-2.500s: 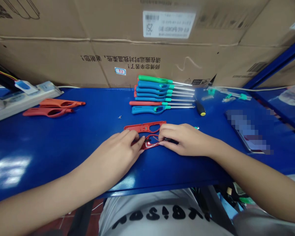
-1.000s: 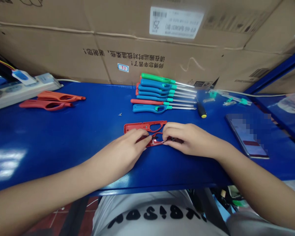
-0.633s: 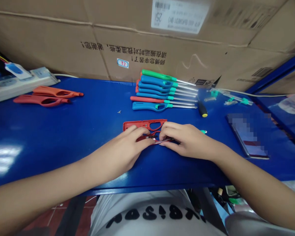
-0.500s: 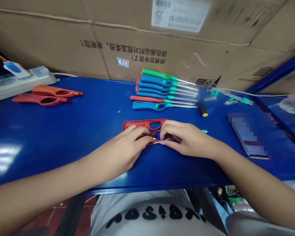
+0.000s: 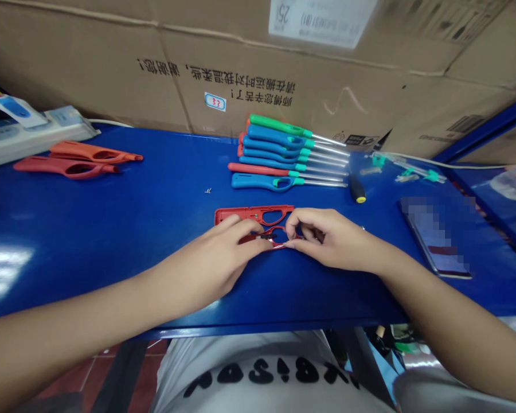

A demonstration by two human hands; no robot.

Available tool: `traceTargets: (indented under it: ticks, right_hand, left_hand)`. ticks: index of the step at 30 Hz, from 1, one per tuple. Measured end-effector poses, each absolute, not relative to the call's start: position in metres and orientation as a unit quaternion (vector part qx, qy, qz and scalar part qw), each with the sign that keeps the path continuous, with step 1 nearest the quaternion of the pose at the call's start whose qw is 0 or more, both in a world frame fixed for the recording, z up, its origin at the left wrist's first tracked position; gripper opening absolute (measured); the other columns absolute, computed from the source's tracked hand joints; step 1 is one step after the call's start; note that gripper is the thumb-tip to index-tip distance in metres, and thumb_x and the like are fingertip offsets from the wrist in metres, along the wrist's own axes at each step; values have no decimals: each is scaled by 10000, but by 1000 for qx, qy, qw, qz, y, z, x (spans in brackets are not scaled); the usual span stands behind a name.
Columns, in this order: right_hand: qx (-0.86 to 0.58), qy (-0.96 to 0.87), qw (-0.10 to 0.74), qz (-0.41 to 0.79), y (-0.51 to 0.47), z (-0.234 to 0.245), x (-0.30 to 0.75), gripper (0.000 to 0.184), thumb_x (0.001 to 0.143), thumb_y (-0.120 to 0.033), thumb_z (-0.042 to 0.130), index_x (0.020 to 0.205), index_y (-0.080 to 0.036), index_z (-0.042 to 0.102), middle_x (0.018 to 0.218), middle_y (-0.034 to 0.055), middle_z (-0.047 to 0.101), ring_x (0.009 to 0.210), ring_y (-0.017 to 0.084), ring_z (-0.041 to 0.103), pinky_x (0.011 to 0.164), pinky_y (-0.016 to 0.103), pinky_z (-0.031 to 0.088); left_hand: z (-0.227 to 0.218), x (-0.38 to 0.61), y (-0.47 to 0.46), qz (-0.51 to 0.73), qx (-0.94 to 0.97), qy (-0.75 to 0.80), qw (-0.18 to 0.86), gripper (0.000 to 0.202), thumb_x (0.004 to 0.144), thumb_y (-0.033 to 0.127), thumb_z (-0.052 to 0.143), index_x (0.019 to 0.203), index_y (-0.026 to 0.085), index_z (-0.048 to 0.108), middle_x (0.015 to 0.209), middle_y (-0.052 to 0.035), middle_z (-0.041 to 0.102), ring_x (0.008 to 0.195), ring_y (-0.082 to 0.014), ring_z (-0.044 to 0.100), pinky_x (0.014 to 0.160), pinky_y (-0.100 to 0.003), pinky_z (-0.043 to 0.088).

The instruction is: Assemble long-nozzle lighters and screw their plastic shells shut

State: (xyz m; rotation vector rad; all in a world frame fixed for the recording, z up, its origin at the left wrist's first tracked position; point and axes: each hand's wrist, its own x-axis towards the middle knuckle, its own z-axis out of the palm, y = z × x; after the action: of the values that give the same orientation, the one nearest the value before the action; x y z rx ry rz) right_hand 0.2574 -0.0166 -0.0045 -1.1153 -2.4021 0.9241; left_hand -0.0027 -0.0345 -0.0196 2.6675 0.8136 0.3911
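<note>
Blue table (image 5: 112, 229), cardboard box (image 5: 112, 80) behind. Red lighter half-shell (image 5: 253, 237) sits front-centre; left hand (image 5: 217, 252) pinches its left part, right hand (image 5: 327, 238) pinches its right end, thumb to index. Matching red half (image 5: 236, 215) just behind, row of lighters (image 5: 260, 181) farther back.

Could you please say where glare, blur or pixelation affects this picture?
All in the head view: glare whitens the blue table at far left; small print on the white label is blurred; mosaic squares cover much of the phone; details inside the red lighter shell at the left hand are indistinct.
</note>
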Motion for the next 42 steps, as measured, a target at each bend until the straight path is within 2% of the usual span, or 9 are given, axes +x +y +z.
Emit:
traceTargets:
  ticks: [3, 10, 16, 20, 26, 34, 42]
  right_hand:
    - [-400, -837, 169, 331, -16, -4, 258, 50, 930, -192, 621, 899, -189, 582, 663, -73, 509, 533, 64, 413, 527, 198, 338]
    - [-325, -891, 163, 270, -15, -5, 259, 55, 944, -157, 601, 925, -172, 651, 900, 15, 645, 760, 105, 558, 671, 222, 410]
    - [-327, -900, 130, 259, -15, -3, 260, 91, 972, -184, 568, 979, -169, 658, 973, 39, 676, 839, 138, 601, 732, 254, 436]
    - [-326, -895, 148, 266, -15, -4, 259, 71, 955, -226, 620, 950, -174, 668, 901, 28, 688, 753, 129, 587, 691, 250, 429]
    - [-354, -874, 168, 288, -14, -7, 256, 43, 923, -178, 642, 890, -176, 670, 755, -4, 649, 610, 102, 523, 597, 230, 403]
    - [-310, -895, 161, 277, -14, -5, 259, 85, 952, -175, 602, 934, -177, 685, 949, 58, 702, 855, 157, 643, 774, 278, 483]
    - [-310, -896, 153, 277, -13, -3, 262, 74, 938, -189, 628, 943, -177, 701, 933, 54, 699, 784, 139, 633, 692, 254, 481]
  left_hand:
    - [-21, -3, -34, 134, 935, 286, 161, 392, 998, 103, 446, 1335, 226, 604, 1278, -115, 581, 1169, -275, 532, 992, -471, 514]
    - [-23, -3, -33, 137, 937, 284, 149, 374, 986, 93, 452, 1298, 209, 623, 1233, -113, 591, 1141, -276, 534, 974, -467, 524]
    - [-23, -4, -34, 135, 938, 286, 145, 388, 965, 71, 468, 1295, 200, 625, 1228, -115, 596, 1146, -279, 532, 984, -467, 520]
    - [-23, -4, -35, 134, 937, 287, 144, 400, 964, 73, 465, 1308, 210, 618, 1227, -116, 604, 1146, -285, 540, 971, -474, 525]
    - [-23, -4, -34, 138, 935, 286, 155, 399, 950, 60, 483, 1294, 207, 623, 1235, -117, 608, 1158, -285, 542, 985, -473, 516]
    - [-24, -4, -34, 138, 938, 284, 147, 403, 946, 64, 491, 1298, 218, 614, 1230, -115, 605, 1142, -294, 547, 964, -480, 522]
    - [-23, -4, -34, 131, 940, 280, 143, 456, 934, 47, 483, 1337, 231, 593, 1265, -117, 594, 1155, -293, 533, 971, -485, 520]
